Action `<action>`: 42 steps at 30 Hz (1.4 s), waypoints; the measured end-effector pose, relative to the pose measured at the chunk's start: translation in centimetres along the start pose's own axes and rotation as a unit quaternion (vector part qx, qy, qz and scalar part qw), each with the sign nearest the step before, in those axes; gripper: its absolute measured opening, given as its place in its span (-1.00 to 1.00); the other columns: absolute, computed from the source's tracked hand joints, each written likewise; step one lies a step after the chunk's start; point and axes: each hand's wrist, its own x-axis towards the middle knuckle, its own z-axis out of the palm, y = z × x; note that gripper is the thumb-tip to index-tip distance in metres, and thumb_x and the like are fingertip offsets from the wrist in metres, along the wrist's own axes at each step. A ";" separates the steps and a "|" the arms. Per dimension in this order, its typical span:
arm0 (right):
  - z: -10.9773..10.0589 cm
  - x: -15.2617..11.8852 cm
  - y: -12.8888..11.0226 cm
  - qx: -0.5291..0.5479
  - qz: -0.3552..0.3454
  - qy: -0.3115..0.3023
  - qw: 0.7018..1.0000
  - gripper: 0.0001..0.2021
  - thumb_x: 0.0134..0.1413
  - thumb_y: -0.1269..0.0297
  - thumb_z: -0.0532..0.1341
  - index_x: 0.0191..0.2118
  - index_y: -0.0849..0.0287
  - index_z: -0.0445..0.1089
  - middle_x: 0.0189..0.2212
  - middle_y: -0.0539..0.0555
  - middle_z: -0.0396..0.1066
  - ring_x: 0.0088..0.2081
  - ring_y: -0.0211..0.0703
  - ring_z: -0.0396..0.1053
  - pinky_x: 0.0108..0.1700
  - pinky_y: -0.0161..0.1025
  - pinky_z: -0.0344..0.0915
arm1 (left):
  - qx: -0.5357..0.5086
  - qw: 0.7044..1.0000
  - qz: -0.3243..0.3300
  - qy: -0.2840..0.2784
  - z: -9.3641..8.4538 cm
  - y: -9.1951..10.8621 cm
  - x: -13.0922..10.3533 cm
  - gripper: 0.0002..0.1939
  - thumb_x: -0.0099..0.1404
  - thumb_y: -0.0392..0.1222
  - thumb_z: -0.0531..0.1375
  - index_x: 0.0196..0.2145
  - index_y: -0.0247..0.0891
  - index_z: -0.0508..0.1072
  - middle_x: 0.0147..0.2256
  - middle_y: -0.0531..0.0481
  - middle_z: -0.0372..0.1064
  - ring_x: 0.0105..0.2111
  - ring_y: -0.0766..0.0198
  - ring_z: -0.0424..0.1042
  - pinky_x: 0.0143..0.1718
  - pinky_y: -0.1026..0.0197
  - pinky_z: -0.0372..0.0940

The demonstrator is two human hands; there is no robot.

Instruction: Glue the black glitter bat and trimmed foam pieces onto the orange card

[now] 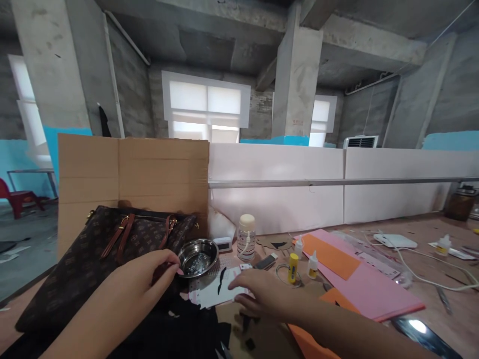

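Observation:
My left hand (149, 281) is raised at the left of the metal bowl (198, 257), its thumb and index finger pinched on a small pink piece (180, 271). Near the centre, my right hand (258, 294) lies over the right end of a white paper sheet (215, 290), fingers curled; whether it grips the sheet cannot be made out. A thin black strip (222, 280) rests on that sheet. Below, black cloth (168, 329) spreads beside brown cardboard (258, 339) carrying small black scraps.
A brown patterned bag (93, 259) leans against a cardboard panel (160, 179). Behind my right hand are a bottle (246, 239), a yellow glue stick (293, 268) and a small glue bottle (313, 265). Pink sheets (377, 291), orange sheets (333, 254) and a dark phone (426, 336) lie to the right.

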 end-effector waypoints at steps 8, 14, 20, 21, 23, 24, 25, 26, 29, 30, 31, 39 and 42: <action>-2.6 -10.4 -1.6 0.093 0.155 -0.002 0.983 -0.66 0.40 0.20 0.25 0.13 0.09 0.70 0.06 0.24 0.72 0.11 0.22 0.65 0.17 0.01 0.49 | -0.075 0.980 0.053 -0.174 7.6 4.7 -0.3 -0.73 0.40 -0.07 0.18 -0.23 -0.14 0.69 -0.21 -0.02 0.67 -0.18 0.06 0.61 -0.13 0.11 0.37; -0.5 -13.9 -1.0 0.170 0.234 -0.006 0.957 -0.61 0.21 0.24 0.32 0.10 0.13 0.72 0.07 0.25 0.73 0.13 0.27 0.64 0.13 -0.03 0.49 | -0.146 0.941 0.038 -0.303 15.2 9.4 -1.6 -0.92 0.49 -0.20 0.38 -0.19 -0.26 0.65 -0.18 0.01 0.65 -0.08 0.10 0.63 0.05 -0.03 0.51; 1.1 -14.7 -1.1 0.343 0.294 0.002 0.892 -0.75 0.12 0.20 0.27 -0.21 0.20 0.66 -0.29 0.14 0.68 -0.23 0.04 0.64 -0.18 -0.20 0.45 | -0.260 0.908 -0.029 -0.328 19.2 11.6 -2.5 -0.71 0.58 0.03 0.34 -0.07 -0.28 0.62 -0.09 -0.04 0.63 -0.05 0.06 0.65 0.07 -0.09 0.56; 1.3 -14.7 -1.1 0.345 0.301 -0.002 0.889 -0.75 0.17 0.17 0.25 -0.24 0.20 0.63 -0.35 0.10 0.64 -0.29 -0.01 0.60 -0.24 -0.22 0.41 | -0.277 0.903 -0.039 -0.325 19.6 11.6 -2.6 -0.71 0.58 0.04 0.33 -0.06 -0.28 0.62 -0.08 -0.04 0.63 -0.05 0.06 0.64 0.07 -0.10 0.56; 1.6 -14.8 -1.0 0.344 0.309 -0.006 0.887 -0.76 0.22 0.14 0.24 -0.29 0.18 0.58 -0.42 0.04 0.55 -0.33 -0.08 0.50 -0.29 -0.25 0.31 | -0.304 0.896 -0.052 -0.319 20.3 11.4 -3.0 -0.71 0.58 0.03 0.34 -0.06 -0.27 0.62 -0.06 -0.05 0.63 -0.02 0.05 0.64 0.10 -0.12 0.55; 1.8 -14.8 -0.9 0.343 0.310 -0.007 0.887 -0.78 0.21 0.15 0.26 -0.32 0.18 0.56 -0.43 0.03 0.52 -0.33 -0.11 0.45 -0.29 -0.26 0.26 | -0.315 0.892 -0.056 -0.318 20.7 11.2 -3.1 -0.72 0.57 0.03 0.34 -0.07 -0.27 0.62 -0.06 -0.05 0.63 -0.02 0.05 0.64 0.11 -0.12 0.54; 1.9 -14.8 -0.8 0.344 0.309 -0.010 0.887 -0.80 0.19 0.16 0.28 -0.34 0.17 0.54 -0.44 0.01 0.49 -0.34 -0.12 0.41 -0.30 -0.26 0.23 | -0.327 0.887 -0.059 -0.321 21.0 10.9 -3.3 -0.72 0.57 0.02 0.34 -0.07 -0.27 0.62 -0.07 -0.05 0.63 -0.02 0.05 0.64 0.11 -0.12 0.54; 2.0 -14.9 -0.7 0.346 0.309 -0.014 0.886 -0.82 0.17 0.17 0.29 -0.36 0.17 0.52 -0.44 0.01 0.48 -0.35 -0.14 0.38 -0.31 -0.25 0.20 | -0.340 0.881 -0.060 -0.325 21.2 10.5 -3.4 -0.72 0.58 0.02 0.33 -0.07 -0.27 0.61 -0.08 -0.05 0.63 -0.03 0.06 0.64 0.11 -0.12 0.54; 2.4 -14.9 -0.9 0.361 0.316 -0.024 0.877 -0.76 0.17 0.10 0.31 -0.40 0.15 0.47 -0.47 -0.01 0.43 -0.39 -0.16 0.32 -0.33 -0.24 0.15 | -0.372 0.865 -0.065 -0.331 21.9 9.1 -3.5 -0.69 0.60 0.06 0.31 -0.09 -0.27 0.60 -0.14 -0.03 0.63 -0.07 0.08 0.65 0.09 -0.10 0.54; 2.5 -14.9 -1.0 0.366 0.320 -0.026 0.873 -0.71 0.19 0.04 0.32 -0.41 0.15 0.46 -0.48 -0.01 0.42 -0.40 -0.16 0.30 -0.34 -0.24 0.14 | -0.377 0.864 -0.067 -0.327 22.0 8.7 -3.4 -0.68 0.59 0.07 0.30 -0.11 -0.27 0.60 -0.16 -0.02 0.62 -0.08 0.08 0.64 0.08 -0.10 0.54; 2.5 -14.9 -1.2 0.371 0.325 -0.027 0.870 -0.65 0.22 -0.04 0.32 -0.41 0.14 0.45 -0.49 -0.01 0.41 -0.40 -0.16 0.29 -0.34 -0.23 0.14 | -0.379 0.865 -0.069 -0.322 22.1 8.3 -3.3 -0.67 0.58 0.09 0.31 -0.14 -0.26 0.59 -0.18 -0.01 0.61 -0.10 0.09 0.63 0.08 -0.10 0.52; 2.2 -14.6 -1.0 0.438 0.361 -0.028 0.823 -0.45 0.17 -0.34 0.36 -0.40 0.10 0.39 -0.50 0.01 0.45 -0.39 -0.13 0.39 -0.29 -0.22 0.29 | -0.396 0.860 -0.073 -0.315 21.5 8.3 -3.2 -0.50 0.36 0.27 0.26 -0.05 -0.20 0.65 -0.12 -0.07 0.71 -0.05 0.02 0.65 0.02 0.05 0.46; 2.3 -14.7 -0.6 0.450 0.358 -0.016 0.818 -0.45 0.12 -0.35 0.38 -0.39 0.10 0.39 -0.50 0.01 0.46 -0.38 -0.13 0.41 -0.25 -0.21 0.33 | -0.385 0.862 -0.076 -0.322 21.2 8.8 -3.3 -0.43 0.25 0.24 0.31 0.04 -0.20 0.67 -0.04 -0.10 0.74 0.00 -0.03 0.66 0.05 0.06 0.46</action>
